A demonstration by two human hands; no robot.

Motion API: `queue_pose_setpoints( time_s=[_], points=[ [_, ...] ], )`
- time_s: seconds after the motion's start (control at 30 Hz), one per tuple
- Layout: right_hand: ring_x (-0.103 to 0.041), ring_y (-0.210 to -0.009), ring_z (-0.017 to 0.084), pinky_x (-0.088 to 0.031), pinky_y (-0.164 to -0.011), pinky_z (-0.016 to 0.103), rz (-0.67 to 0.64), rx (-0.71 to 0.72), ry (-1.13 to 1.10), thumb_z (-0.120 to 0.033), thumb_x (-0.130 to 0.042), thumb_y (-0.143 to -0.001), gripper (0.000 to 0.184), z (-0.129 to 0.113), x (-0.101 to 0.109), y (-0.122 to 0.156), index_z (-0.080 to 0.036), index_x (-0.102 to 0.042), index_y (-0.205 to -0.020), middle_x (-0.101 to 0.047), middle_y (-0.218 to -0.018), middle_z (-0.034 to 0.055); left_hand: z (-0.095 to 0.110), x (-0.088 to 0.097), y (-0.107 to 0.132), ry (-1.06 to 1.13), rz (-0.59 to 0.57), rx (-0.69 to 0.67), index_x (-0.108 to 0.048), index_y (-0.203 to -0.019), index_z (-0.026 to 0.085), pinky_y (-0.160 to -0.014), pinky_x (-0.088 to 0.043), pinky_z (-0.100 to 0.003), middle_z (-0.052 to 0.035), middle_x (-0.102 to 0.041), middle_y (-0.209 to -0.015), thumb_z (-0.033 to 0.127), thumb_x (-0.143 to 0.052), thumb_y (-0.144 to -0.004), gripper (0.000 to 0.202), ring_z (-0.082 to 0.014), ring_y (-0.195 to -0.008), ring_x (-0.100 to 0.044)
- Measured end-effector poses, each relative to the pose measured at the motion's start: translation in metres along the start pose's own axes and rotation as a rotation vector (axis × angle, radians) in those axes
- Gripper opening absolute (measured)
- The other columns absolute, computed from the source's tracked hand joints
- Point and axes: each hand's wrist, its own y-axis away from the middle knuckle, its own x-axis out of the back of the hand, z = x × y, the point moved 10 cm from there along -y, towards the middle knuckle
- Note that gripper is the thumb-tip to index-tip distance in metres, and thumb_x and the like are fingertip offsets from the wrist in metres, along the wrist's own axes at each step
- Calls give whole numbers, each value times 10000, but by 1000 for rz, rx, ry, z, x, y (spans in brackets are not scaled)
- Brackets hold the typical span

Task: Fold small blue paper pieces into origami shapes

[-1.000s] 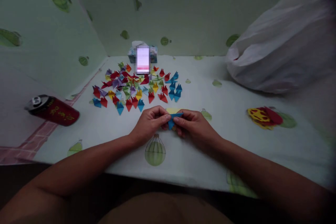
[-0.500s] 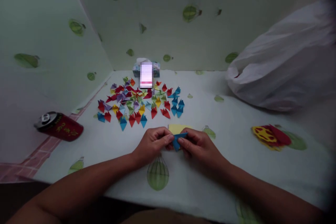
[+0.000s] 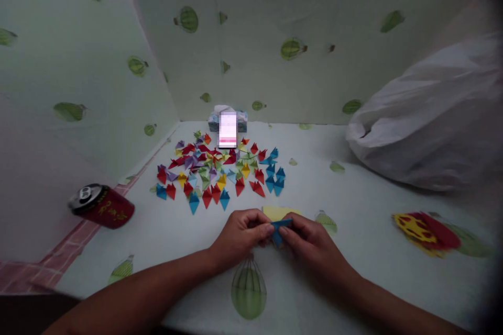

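Between my two hands is a small blue piece of folded paper (image 3: 278, 236), pinched from both sides. My left hand (image 3: 245, 233) grips its left end with thumb and forefinger. At its right side, the thumb of my right hand (image 3: 308, 238) presses on the paper, and the other fingers curl behind it, partly hidden. Just beyond my fingertips lies a yellow sheet of paper (image 3: 277, 213), partly covered by the hands. Farther off, many small folded paper pieces (image 3: 215, 193) in red, blue, yellow, green and purple are spread over the table.
A phone (image 3: 228, 130) with a lit, blurred screen leans against a tissue box (image 3: 242, 121) at the back. To the left a red drink can (image 3: 108, 207) stands. A white plastic bag (image 3: 412, 131) bulges at the right, with red and yellow cutouts (image 3: 426, 233) nearer.
The whole view has shifted, so everything sits lower and slightly farther right. Both hands keep their pinch on the blue paper, with only slight finger movement.
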Motion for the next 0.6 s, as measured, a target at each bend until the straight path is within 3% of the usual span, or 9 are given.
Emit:
queue_pose_setpoints(
  time_s=[0.17, 0.27, 0.4, 0.6],
  points=[
    [-482, -503, 112, -367, -508, 246, -1, -87, -68, -410, -557, -915, 279, -4, -3, -7, -177, -591, -766, -544, -594, -18, 10, 7, 0, -44, 46, -58, -650, -750, 122, -568, -419, -226, -1, -598, -609, 471, -732, -780, 359, -100, -558, -521],
    [-500, -504, 115, -398, -527, 253, -48, -116, -163, -402, -606, -888, 265, -15, -9, -17, -177, -580, -750, -573, -577, -15, 14, 15, -1, 39, 104, -73, -636, -738, 124, -549, -427, -223, 3, -601, -589, 478, -748, -777, 373, -99, -533, -530],
    [-518, -487, 105, -414, -533, 247, -108, -22, -269, -420, -672, -853, 313, -36, -14, -38, -181, -547, -695, -589, -547, -21, 12, 24, -7, 234, 129, -69, -610, -739, 130, -532, -426, -206, 17, -596, -592, 449, -773, -774, 360, -84, -516, -527],
    [-506, -444, 84, -403, -491, 217, -146, -36, -506, -429, -742, -820, 344, -20, -23, -53, -180, -529, -714, -600, -527, -37, -2, 20, -13, 468, 95, 20, -599, -730, 125, -484, -384, -181, 20, -579, -576, 409, -844, -711, 375, -66, -492, -491]
  ],
)
